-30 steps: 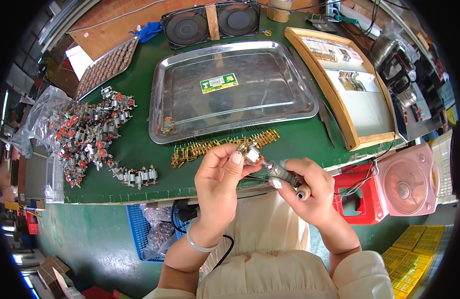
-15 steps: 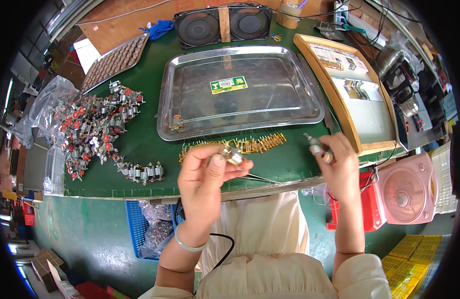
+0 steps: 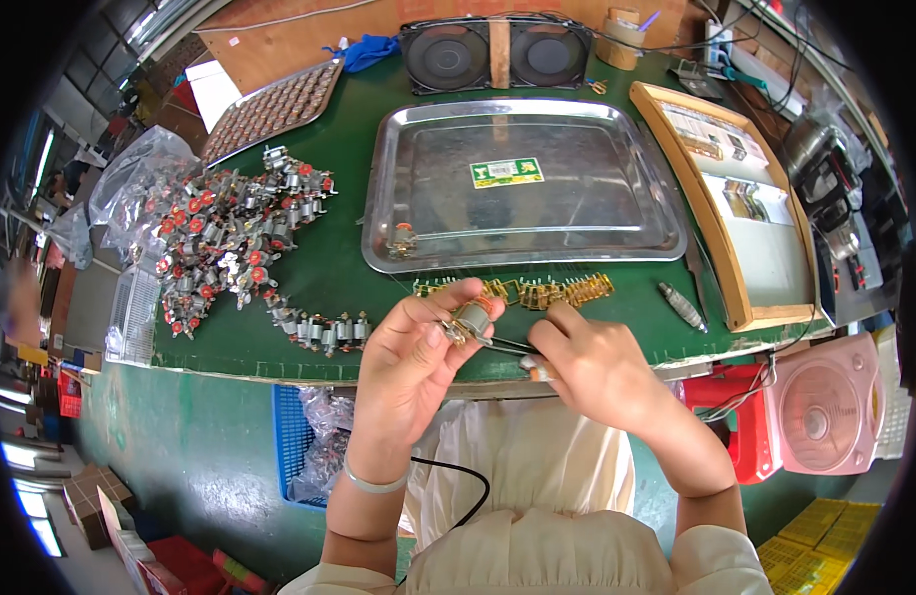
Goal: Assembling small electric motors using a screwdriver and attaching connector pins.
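Note:
My left hand (image 3: 408, 362) pinches a small motor (image 3: 473, 316) with a silver can and brass-coloured metal parts, raised above the table's front edge. Closed around thin metal tweezers (image 3: 507, 346), my right hand (image 3: 597, 362) is just right of it, and their tips reach up to the motor; whether they touch it I cannot tell. Behind both hands lies a row of brass-coloured brackets (image 3: 572, 290) with thin pins. A grey, pen-shaped tool (image 3: 683, 306) rests on the table to the right. Several motors (image 3: 324, 332) stand in a line at the left, beside a large motor pile (image 3: 220, 233).
A shallow metal tray (image 3: 428, 203) with one motor (image 3: 403, 239) in its corner takes up the table's middle. Right of it is a wooden-framed box (image 3: 724, 223). Two black fans (image 3: 448, 59) stand behind. A blue crate (image 3: 291, 446) sits below, a pink fan (image 3: 825, 402) at right.
My right hand has put the grey tool down on the table, moved left and picked up the tweezers. The motor stays in my left hand. The whole view has shifted slightly.

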`<action>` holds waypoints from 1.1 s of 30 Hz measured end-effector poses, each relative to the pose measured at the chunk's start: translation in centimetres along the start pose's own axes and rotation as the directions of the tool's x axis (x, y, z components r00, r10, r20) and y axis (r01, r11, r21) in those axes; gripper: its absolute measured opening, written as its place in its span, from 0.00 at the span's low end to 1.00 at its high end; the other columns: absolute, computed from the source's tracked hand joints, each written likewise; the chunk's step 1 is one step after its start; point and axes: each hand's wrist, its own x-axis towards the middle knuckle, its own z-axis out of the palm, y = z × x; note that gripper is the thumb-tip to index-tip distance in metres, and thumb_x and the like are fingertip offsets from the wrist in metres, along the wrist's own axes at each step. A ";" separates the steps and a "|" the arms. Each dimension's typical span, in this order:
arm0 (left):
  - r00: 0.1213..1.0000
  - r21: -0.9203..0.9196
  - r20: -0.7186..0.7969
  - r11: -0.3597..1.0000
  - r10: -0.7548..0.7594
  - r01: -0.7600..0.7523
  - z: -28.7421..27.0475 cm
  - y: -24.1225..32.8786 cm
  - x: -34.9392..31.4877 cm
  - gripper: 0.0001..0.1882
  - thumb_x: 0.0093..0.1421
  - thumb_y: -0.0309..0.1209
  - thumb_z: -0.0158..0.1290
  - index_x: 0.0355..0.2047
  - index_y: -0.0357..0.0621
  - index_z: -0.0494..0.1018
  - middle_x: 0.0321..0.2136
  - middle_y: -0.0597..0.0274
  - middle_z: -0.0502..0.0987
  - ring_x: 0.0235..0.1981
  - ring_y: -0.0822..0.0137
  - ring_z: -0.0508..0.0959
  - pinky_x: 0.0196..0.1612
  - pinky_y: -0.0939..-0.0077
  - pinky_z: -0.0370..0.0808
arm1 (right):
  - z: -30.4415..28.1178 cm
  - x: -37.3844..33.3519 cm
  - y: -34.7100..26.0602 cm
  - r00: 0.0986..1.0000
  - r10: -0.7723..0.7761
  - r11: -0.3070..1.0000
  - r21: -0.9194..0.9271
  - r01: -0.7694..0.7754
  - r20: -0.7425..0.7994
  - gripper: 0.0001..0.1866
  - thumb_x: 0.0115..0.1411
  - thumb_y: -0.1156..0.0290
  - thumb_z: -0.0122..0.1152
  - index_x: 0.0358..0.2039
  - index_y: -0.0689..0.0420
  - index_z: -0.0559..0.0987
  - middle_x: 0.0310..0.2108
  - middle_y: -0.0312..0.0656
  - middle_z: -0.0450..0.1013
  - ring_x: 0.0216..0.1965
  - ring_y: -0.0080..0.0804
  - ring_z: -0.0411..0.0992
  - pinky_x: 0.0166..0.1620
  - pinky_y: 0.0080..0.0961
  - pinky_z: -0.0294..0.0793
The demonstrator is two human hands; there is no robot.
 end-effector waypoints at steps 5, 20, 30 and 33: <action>0.998 -0.003 0.065 1.000 -0.003 0.003 -0.6 0.3 -0.4 0.11 0.58 0.32 0.45 0.37 0.37 0.65 0.48 0.46 0.64 0.49 0.53 0.67 0.49 0.65 0.68 | -0.7 -0.7 0.6 0.975 -0.022 0.937 0.335 0.097 -0.220 0.12 0.40 0.81 0.57 0.27 0.61 0.67 0.16 0.41 0.65 0.15 0.32 0.66 0.16 0.27 0.61; 0.999 0.106 0.032 0.994 0.036 -0.040 0.6 -0.3 -0.5 0.09 0.58 0.29 0.45 0.37 0.37 0.65 0.46 0.47 0.66 0.46 0.59 0.69 0.49 0.69 0.66 | -2.0 0.6 -1.5 0.877 -0.050 0.874 0.404 0.270 -0.479 0.14 0.43 0.81 0.57 0.33 0.62 0.70 0.16 0.38 0.64 0.12 0.24 0.62 0.16 0.20 0.61; 0.963 0.480 0.069 0.838 0.260 -0.260 1.1 -0.5 -0.7 0.06 0.58 0.24 0.44 0.35 0.36 0.64 0.44 0.47 0.67 0.42 0.69 0.69 0.45 0.75 0.66 | -1.9 0.6 -1.6 0.891 -0.196 0.934 0.198 0.297 -0.410 0.17 0.37 0.78 0.56 0.32 0.61 0.70 0.14 0.35 0.63 0.14 0.30 0.64 0.15 0.25 0.62; 0.965 0.504 0.050 0.828 0.258 -0.247 1.2 -0.6 -0.7 0.06 0.57 0.27 0.46 0.34 0.38 0.64 0.44 0.44 0.67 0.45 0.61 0.69 0.50 0.69 0.62 | -1.7 0.6 -1.5 0.905 -0.163 0.918 0.276 0.285 -0.393 0.14 0.41 0.78 0.55 0.32 0.62 0.71 0.15 0.35 0.65 0.14 0.29 0.64 0.16 0.24 0.62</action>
